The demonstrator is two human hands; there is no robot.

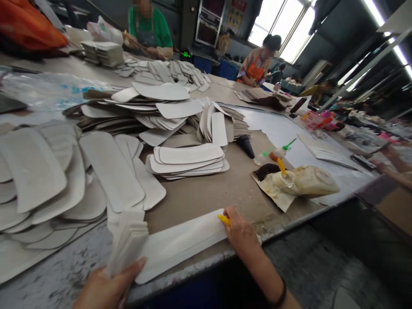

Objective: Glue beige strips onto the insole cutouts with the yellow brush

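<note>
In the head view, a long white rounded panel (185, 244) lies on the desk (193, 197), mid-work, I judge: my right grip (241, 231) pinches a yellow plastic tool (224, 220) at its right end; my left grip (111, 281) clasps thin white strips (128, 240) partly blocking its left. Which flat white pieces (111, 171) heaped leftward are done, I cannot tell. Behind it sits a neat white stack (189, 161); beyond its right end, a crumpled cream bag (317, 180).

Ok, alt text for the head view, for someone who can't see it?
A person's right hand holds a yellow tool at the right end of a long white strip on a worktable, while the left hand holds a bundle of pale strips. Piles of pale flat pieces lie nearby; other people are in the background.
</note>
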